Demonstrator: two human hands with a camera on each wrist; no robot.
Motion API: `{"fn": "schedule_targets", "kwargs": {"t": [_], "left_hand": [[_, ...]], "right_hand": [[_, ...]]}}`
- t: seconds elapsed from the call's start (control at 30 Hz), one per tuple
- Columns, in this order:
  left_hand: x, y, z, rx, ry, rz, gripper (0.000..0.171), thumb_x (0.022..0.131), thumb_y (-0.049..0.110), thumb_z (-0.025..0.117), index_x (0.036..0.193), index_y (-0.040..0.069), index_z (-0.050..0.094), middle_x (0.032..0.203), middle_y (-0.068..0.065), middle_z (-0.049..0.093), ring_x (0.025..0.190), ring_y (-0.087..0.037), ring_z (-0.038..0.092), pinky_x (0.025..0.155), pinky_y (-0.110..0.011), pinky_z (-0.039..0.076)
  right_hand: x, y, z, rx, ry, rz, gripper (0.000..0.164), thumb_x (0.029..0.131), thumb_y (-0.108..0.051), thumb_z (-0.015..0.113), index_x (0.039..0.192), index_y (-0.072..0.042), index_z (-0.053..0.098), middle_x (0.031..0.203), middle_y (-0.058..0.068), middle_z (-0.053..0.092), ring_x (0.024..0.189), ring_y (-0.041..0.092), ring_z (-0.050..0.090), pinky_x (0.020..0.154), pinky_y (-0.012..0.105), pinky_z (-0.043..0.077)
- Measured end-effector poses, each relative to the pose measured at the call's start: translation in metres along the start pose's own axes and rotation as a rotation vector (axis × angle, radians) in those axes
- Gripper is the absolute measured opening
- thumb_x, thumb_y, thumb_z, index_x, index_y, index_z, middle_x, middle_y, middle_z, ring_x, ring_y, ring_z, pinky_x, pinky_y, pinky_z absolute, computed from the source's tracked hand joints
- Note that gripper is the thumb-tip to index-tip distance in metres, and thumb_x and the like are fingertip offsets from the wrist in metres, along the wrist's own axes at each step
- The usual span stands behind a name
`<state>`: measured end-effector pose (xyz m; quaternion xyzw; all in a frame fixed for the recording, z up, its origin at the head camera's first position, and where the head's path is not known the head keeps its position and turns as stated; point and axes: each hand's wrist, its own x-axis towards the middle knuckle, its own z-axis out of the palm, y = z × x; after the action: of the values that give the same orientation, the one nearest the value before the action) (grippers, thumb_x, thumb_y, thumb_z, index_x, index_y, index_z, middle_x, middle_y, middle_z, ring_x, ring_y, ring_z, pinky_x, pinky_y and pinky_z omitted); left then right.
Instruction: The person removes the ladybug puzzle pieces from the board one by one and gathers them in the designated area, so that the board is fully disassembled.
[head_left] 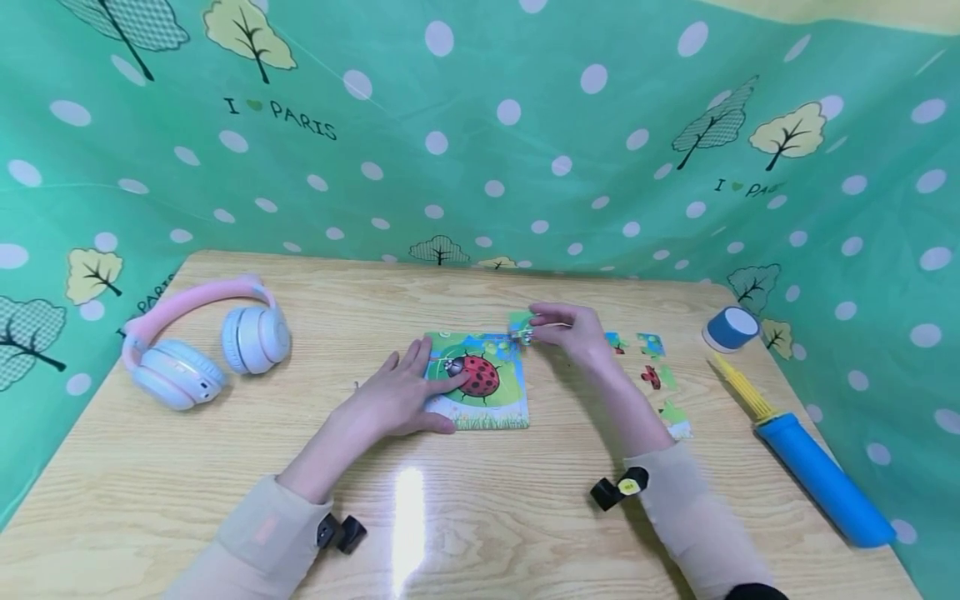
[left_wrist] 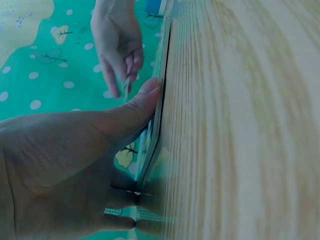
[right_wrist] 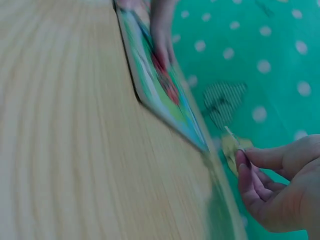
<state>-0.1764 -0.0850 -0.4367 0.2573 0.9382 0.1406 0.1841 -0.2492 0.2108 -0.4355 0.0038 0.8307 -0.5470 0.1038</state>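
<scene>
A square ladybug jigsaw board (head_left: 491, 410) lies flat on the wooden table. My left hand (head_left: 395, 392) rests on its left side, index finger stretched over the ladybug picture and thumb at the lower left edge. In the left wrist view, the left thumb (left_wrist: 145, 95) presses against the board's edge. Above the board's top right corner, my right hand (head_left: 572, 332) pinches a green and blue puzzle piece (head_left: 519, 321) between thumb and fingers. The right wrist view shows this piece (right_wrist: 231, 134) edge-on, raised off the table.
Several loose puzzle pieces (head_left: 651, 377) lie right of the board, partly behind the right forearm. Pink and blue headphones (head_left: 255, 340) sit at the left. A blue and white round container (head_left: 731, 328) and a blue hand pump (head_left: 821, 479) with yellow nozzle lie along the right edge.
</scene>
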Motion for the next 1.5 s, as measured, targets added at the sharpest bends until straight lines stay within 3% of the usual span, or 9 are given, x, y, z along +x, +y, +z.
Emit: {"fn": "schedule_targets", "kwargs": {"t": [0.2, 0.33, 0.43, 0.6, 0.93, 1.17, 1.5], "left_hand": [[-0.001, 0.0, 0.001, -0.001, 0.009, 0.005, 0.076, 0.091, 0.058, 0.068, 0.158, 0.033, 0.041, 0.169, -0.033, -0.001, 0.159, -0.049, 0.005, 0.128, -0.065, 0.014], [-0.002, -0.001, 0.001, -0.006, 0.01, 0.005, 0.076, 0.091, 0.058, 0.069, 0.158, 0.032, 0.042, 0.169, -0.033, 0.0, 0.16, -0.048, 0.004, 0.128, -0.065, 0.014], [-0.002, 0.0, 0.0, -0.005, 0.009, 0.004, 0.076, 0.091, 0.058, 0.069, 0.158, 0.032, 0.041, 0.169, -0.033, 0.0, 0.16, -0.047, 0.003, 0.128, -0.065, 0.014], [-0.001, 0.0, 0.001, -0.004, 0.009, 0.009, 0.076, 0.091, 0.058, 0.068, 0.158, 0.032, 0.041, 0.169, -0.033, 0.0, 0.16, -0.048, 0.003, 0.128, -0.065, 0.013], [-0.001, 0.0, 0.0, -0.004, 0.01, 0.001, 0.076, 0.091, 0.058, 0.069, 0.158, 0.033, 0.041, 0.169, -0.032, 0.0, 0.16, -0.047, 0.003, 0.129, -0.064, 0.013], [-0.001, -0.001, 0.002, -0.004, 0.02, 0.001, 0.076, 0.09, 0.058, 0.069, 0.157, 0.033, 0.042, 0.169, -0.032, 0.001, 0.16, -0.047, 0.004, 0.129, -0.064, 0.013], [-0.001, 0.0, 0.001, -0.004, 0.014, -0.004, 0.076, 0.091, 0.058, 0.069, 0.157, 0.033, 0.042, 0.169, -0.032, 0.0, 0.159, -0.048, 0.004, 0.129, -0.064, 0.013]], "right_hand": [[-0.006, 0.016, -0.038, -0.075, 0.018, 0.037, 0.046, 0.096, -0.007, 0.07, 0.141, -0.008, 0.061, 0.132, 0.02, 0.068, 0.105, 0.012, 0.072, 0.106, 0.035, 0.055], [-0.005, 0.023, -0.046, -0.112, 0.04, 0.035, 0.045, 0.096, -0.006, 0.07, 0.141, -0.007, 0.062, 0.132, 0.021, 0.069, 0.101, 0.008, 0.071, 0.098, 0.023, 0.056], [-0.003, 0.027, -0.046, -0.142, 0.049, 0.023, 0.044, 0.095, -0.006, 0.071, 0.139, -0.007, 0.063, 0.13, 0.021, 0.07, 0.101, 0.011, 0.072, 0.088, 0.016, 0.058], [-0.001, 0.032, -0.042, -0.217, 0.056, 0.01, 0.043, 0.094, -0.006, 0.073, 0.136, -0.007, 0.066, 0.128, 0.02, 0.071, 0.106, 0.023, 0.073, 0.076, 0.016, 0.057], [-0.001, 0.032, -0.035, -0.384, 0.095, -0.045, 0.039, 0.096, -0.009, 0.072, 0.135, -0.01, 0.068, 0.124, 0.016, 0.073, 0.108, 0.031, 0.069, 0.095, 0.042, 0.057], [-0.002, 0.033, -0.033, -0.416, 0.101, -0.056, 0.043, 0.096, -0.009, 0.072, 0.138, -0.008, 0.065, 0.125, 0.016, 0.072, 0.104, 0.029, 0.069, 0.084, 0.033, 0.057], [-0.003, 0.032, -0.035, -0.416, 0.099, -0.057, 0.047, 0.094, -0.01, 0.074, 0.14, -0.011, 0.064, 0.129, 0.015, 0.071, 0.102, 0.028, 0.07, 0.079, 0.032, 0.057]]}}
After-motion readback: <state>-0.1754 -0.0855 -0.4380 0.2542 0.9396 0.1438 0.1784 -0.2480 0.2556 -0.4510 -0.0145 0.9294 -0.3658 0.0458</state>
